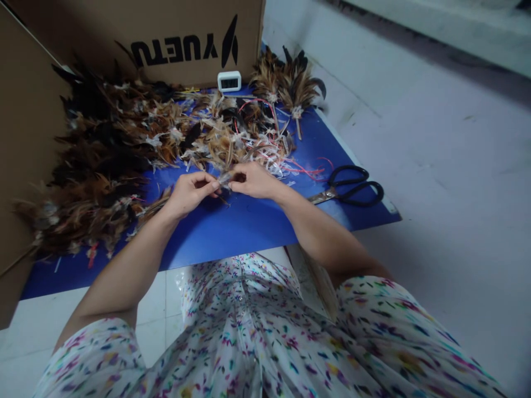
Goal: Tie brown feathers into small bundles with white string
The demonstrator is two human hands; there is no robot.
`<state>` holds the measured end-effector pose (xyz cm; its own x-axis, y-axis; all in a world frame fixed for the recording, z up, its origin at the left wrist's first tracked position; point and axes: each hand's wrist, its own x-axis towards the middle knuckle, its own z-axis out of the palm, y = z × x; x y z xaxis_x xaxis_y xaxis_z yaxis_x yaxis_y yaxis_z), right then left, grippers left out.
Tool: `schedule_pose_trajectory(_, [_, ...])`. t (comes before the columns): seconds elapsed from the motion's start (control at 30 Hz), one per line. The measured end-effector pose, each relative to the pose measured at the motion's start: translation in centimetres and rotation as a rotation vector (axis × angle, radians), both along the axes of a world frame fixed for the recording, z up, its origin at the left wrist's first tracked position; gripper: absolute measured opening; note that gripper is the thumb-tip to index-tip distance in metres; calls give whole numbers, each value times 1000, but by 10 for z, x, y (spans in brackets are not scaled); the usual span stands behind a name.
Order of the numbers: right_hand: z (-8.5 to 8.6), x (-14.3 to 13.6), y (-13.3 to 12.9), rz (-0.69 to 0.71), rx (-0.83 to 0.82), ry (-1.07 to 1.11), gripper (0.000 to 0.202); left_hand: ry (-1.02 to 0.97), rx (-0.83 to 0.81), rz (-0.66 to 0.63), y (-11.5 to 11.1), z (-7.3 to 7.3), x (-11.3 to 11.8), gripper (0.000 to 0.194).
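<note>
Near the front middle of the blue table (257, 221), my left hand (193, 190) pinches the base of a small feather bunch (224, 178). My right hand (254, 179) is closed on the same bunch from the other side, fingertips close to the left ones. Just behind the hands lies a loose pile of brown feathers (222, 141). White and red string scraps (271, 152) lie beside that pile, to the right. Larger dark brown feather bunches (99, 149) cover the table's left side.
Black-handled scissors (359, 187) lie at the right edge. A small white digital clock (229, 81) stands before a cardboard box (182, 22). Two upright feather bunches (292, 83) are at the back right, near the wall (415, 138).
</note>
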<state>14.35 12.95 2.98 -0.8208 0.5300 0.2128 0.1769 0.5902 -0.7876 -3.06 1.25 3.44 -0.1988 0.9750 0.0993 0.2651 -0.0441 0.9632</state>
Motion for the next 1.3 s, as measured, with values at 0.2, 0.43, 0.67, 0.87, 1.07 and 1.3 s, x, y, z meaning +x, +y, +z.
schedule_pose_trajectory(0.2, [-4,-3,-2,15,-121,109,13,-84,-9,43,1,-1,1,42])
schedule_pose_trajectory(0.43, [-17,-8,-3,30,-175,141,15,-166,-30,32,2,-4,3,41])
schedule_pose_trajectory(0.67, [-5,-4,-5,-39,-37,136,15,-112,-33,20,4,-9,-1,46])
schedule_pose_trajectory(0.87, [-2,-5,-7,-55,-41,108,17,4,-17,29,5,-12,-4,46])
schedule_pose_trajectory(1.07, [-2,-5,-8,-39,-66,138,14,127,-23,55,4,-10,-4,38])
schedule_pose_trajectory(1.3, [-5,-7,-9,-40,-101,112,15,204,-13,43,2,-9,-3,39])
